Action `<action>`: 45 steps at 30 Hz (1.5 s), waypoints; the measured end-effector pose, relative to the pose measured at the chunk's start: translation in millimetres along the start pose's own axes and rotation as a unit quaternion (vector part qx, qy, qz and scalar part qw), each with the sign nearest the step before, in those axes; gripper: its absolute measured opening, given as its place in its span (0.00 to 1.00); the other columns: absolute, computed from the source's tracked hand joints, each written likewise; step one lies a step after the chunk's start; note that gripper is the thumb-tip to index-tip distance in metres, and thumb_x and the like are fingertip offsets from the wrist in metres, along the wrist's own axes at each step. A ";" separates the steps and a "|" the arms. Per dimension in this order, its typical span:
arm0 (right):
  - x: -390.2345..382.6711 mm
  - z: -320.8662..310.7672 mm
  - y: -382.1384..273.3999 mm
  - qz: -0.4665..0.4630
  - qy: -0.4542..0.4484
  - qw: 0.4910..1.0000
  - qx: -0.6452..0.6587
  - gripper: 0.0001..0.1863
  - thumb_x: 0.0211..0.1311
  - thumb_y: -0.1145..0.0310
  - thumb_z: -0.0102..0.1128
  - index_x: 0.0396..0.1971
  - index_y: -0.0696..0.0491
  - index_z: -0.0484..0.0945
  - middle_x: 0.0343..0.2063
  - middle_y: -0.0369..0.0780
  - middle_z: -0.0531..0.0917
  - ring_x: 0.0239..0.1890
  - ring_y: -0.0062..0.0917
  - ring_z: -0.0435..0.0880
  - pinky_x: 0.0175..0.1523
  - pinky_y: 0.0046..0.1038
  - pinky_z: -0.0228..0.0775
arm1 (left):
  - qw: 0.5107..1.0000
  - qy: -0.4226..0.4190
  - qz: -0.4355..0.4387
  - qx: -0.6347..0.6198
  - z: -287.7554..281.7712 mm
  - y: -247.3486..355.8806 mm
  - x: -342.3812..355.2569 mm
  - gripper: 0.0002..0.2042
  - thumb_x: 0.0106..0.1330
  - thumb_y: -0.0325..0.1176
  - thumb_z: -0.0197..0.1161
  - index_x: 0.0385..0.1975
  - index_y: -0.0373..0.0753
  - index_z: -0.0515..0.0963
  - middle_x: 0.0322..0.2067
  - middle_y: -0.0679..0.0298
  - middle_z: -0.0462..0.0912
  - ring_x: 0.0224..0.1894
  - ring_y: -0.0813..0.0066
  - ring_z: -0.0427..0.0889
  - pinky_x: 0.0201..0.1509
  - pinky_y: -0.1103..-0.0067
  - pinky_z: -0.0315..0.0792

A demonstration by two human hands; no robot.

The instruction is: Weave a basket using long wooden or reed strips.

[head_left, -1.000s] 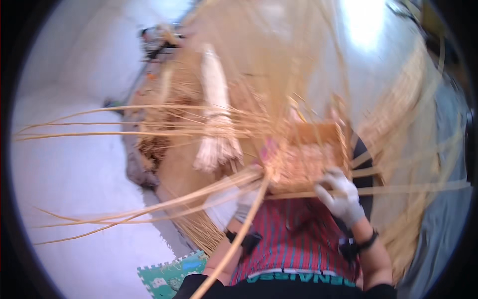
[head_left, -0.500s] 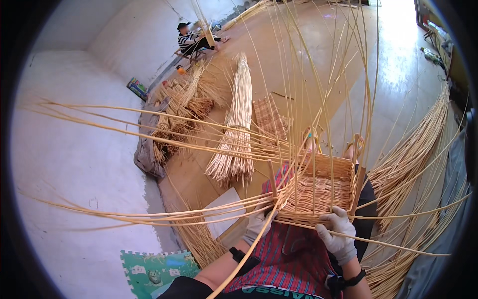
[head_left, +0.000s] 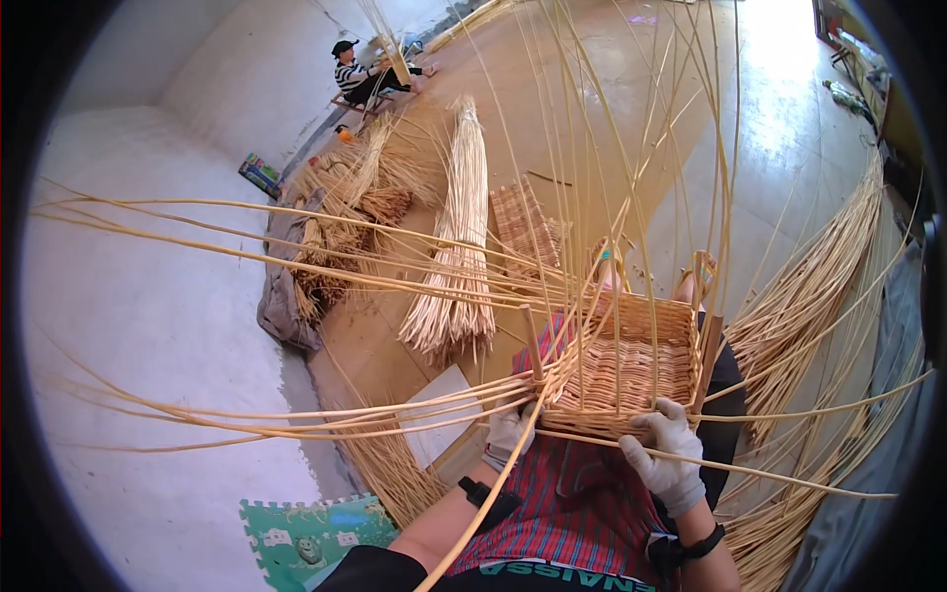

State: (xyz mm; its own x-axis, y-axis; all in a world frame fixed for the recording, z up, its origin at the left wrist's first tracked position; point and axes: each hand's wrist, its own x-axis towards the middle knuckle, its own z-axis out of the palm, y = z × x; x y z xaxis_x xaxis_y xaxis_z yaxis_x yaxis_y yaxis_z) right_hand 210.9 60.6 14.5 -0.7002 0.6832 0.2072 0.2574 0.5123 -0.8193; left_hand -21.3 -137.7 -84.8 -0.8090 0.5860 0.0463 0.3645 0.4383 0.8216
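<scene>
Head view: half-woven basket point(head_left: 631, 370) sits on the person's lap, long rods point(head_left: 296, 419) fanning out left and upward. Risk, as judged: rods under bend could spring loose or kink if the grip slackens, undoing the near rim. Left hand point(head_left: 510, 434), gloved, lies under the basket's near-left corner, fingers curled round the rod bundle. Right hand point(head_left: 669, 456), gloved, clasps the near rim, fingers closed over the weave, forearm rising from the lower edge. Straw bundle point(head_left: 459, 257) lies on the floor beyond.
</scene>
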 end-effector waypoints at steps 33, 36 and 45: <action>-21.2 49.8 -124.1 -0.270 -0.370 0.820 0.342 0.13 0.73 0.57 0.51 0.34 0.48 0.78 0.51 0.54 0.81 0.43 0.48 0.84 0.40 0.41 0.81 | 0.974 0.091 0.081 0.189 -91.9 0.6 -3.8 0.18 0.71 0.36 0.60 0.57 0.36 0.80 0.49 0.48 0.79 0.56 0.59 0.74 0.56 0.67 0.73; -6.8 47.8 -144.1 -0.335 -0.443 0.784 0.277 0.10 0.71 0.57 0.53 0.35 0.47 0.78 0.50 0.49 0.81 0.41 0.46 0.84 0.39 0.40 0.81 | 0.990 0.020 0.071 0.121 -97.2 14.5 -16.2 0.18 0.72 0.37 0.59 0.57 0.36 0.80 0.46 0.49 0.79 0.53 0.60 0.75 0.53 0.68 0.73; 7.4 71.0 -149.0 -0.370 -0.357 0.832 0.208 0.10 0.65 0.56 0.58 0.38 0.46 0.81 0.37 0.43 0.80 0.33 0.42 0.85 0.33 0.41 0.80 | 0.983 -0.177 -0.021 -0.040 -78.3 43.2 -13.8 0.19 0.74 0.42 0.57 0.56 0.35 0.80 0.38 0.52 0.80 0.43 0.64 0.77 0.45 0.70 0.75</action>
State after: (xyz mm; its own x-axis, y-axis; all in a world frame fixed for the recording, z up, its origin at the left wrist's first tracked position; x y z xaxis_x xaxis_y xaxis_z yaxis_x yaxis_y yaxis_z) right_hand 120.1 -47.6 100.2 -0.8198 -0.2981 0.4890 -0.5691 0.3298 -0.7532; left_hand -30.5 -180.2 -5.5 -0.6065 0.7752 -0.1767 0.2864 0.4203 0.8610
